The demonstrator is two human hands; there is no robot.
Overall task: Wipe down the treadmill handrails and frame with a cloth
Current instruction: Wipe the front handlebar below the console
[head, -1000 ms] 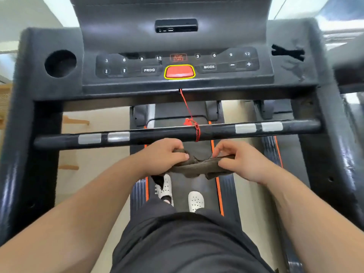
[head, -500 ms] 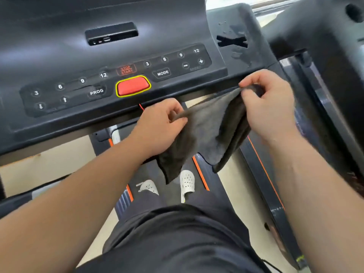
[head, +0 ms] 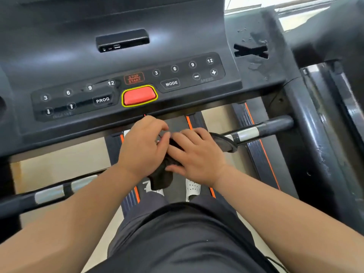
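A dark brown cloth (head: 163, 178) is bunched between my two hands at mid-frame, a tail of it hanging down over the belt. My left hand (head: 143, 148) curls its fingers round the cloth's upper part. My right hand (head: 197, 154) lies over the cloth with fingers spread and fairly straight, pressing it toward the left hand. The black front handrail (head: 262, 129) with silver sensor bands runs across behind and under my hands; its left stretch (head: 49, 194) shows lower left. The treadmill's right frame post (head: 315, 154) rises at the right.
The console (head: 137, 79) with a red stop button (head: 139, 95) sits just above my hands. The belt (head: 177, 123) with orange edge stripes lies below, my white shoes (head: 192, 187) on it. A second machine's frame (head: 346, 107) stands close at the right.
The cloth, spread open between my raised hands half a second ago, is now gathered into a bunch; both hands came together and lower, near the handrail.
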